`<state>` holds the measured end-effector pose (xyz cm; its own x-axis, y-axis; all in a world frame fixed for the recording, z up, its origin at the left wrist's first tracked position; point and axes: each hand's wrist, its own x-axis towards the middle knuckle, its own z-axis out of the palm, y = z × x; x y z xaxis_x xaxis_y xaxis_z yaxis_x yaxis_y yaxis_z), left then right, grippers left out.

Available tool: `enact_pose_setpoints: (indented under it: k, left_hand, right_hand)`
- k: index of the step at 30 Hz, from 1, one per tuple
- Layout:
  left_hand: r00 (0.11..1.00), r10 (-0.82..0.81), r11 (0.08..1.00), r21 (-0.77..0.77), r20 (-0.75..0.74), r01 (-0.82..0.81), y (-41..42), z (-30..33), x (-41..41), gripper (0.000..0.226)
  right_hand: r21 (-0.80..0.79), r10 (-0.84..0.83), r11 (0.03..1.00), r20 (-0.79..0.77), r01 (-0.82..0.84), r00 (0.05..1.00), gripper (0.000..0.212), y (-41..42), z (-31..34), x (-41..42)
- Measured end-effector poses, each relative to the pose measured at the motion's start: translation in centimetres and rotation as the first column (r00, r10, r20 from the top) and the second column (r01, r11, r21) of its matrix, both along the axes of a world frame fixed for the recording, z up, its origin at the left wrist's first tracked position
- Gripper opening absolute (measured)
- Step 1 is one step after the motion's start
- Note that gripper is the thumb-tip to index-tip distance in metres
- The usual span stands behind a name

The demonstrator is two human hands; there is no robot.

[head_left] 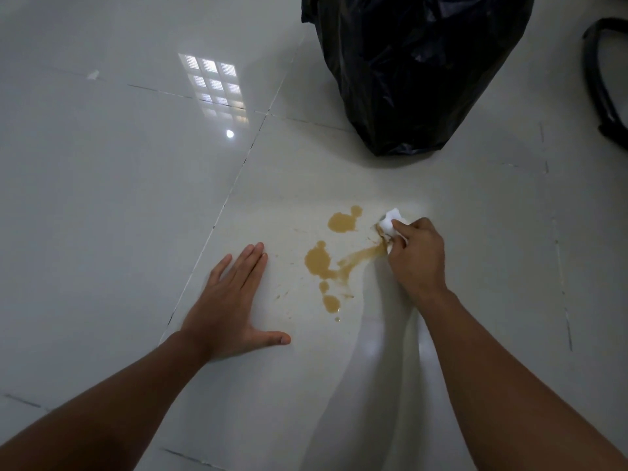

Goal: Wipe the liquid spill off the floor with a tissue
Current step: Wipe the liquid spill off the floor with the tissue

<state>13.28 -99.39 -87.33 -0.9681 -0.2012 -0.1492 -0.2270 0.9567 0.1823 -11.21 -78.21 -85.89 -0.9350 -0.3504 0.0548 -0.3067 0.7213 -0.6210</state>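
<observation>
The right hand (416, 258) grips a white tissue (393, 226) at the brown spill (321, 261) (centre right); the left hand (231, 300) lies flat, fingers spread, lower left. A black bag (414, 69) stands above.

The spill (334, 258) is spread on the floor (119, 181) between the hands; the tissue (392, 226) is pressed at its right edge, the bin bag (414, 69) set behind.

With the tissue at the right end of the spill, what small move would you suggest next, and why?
Probably drag the tissue leftward along the brown streak toward the largest puddle. The right hand presses it only at the streak's right end, while several puddles remain unwiped; the left hand rests flat on the floor, clear of the liquid.
</observation>
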Motion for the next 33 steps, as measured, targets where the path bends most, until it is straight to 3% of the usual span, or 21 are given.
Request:
enact_pose_setpoints:
  k: [7,33]
  left_hand:
    - [1.0,0.001,1.0,-0.005,0.032,0.0,0.1,0.2,0.0,0.14]
    - [0.999,0.004,0.999,0.046,0.033,-0.006,0.0,0.0,0.1,0.141]
  right_hand:
    - [0.01,0.159,0.987,-0.02,-0.159,0.987,0.032,-0.9,-0.3,5.7]
    - [-0.022,0.168,0.986,0.039,-0.168,0.985,0.033,-0.5,-0.2,10.1]
